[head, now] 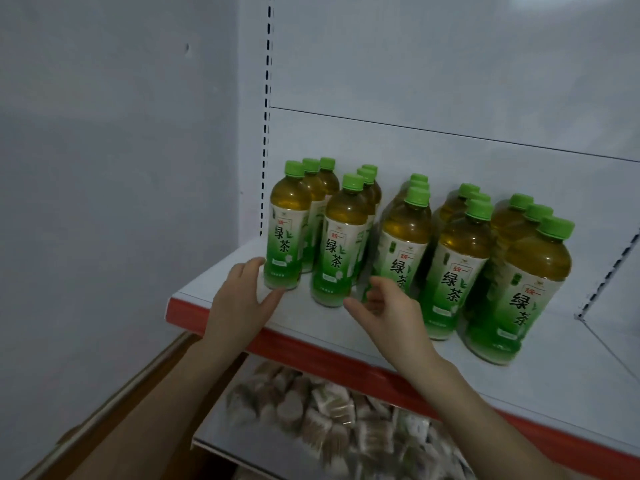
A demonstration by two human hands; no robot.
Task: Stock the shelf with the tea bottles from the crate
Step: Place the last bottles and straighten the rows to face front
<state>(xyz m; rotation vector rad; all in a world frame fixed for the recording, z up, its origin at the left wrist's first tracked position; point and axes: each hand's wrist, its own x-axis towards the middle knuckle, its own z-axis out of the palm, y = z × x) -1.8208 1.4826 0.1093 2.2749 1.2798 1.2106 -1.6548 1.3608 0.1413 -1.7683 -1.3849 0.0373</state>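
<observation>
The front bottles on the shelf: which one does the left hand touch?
The leftmost front bottle. The left hand touches its base; the right hand hovers open near the next two.

A shop: a white metal gondola shelf (pixel 346 327) with a red price strip (pixel 311 358) along its front edge and slotted uprights (pixel 266 133) at 12 o'clock carries rows of identical green tea bottles (pixel 401 244). At 6 o'clock, a lower shelf (pixel 263 452) holds wrapped snack packets (pixel 329 410).
</observation>
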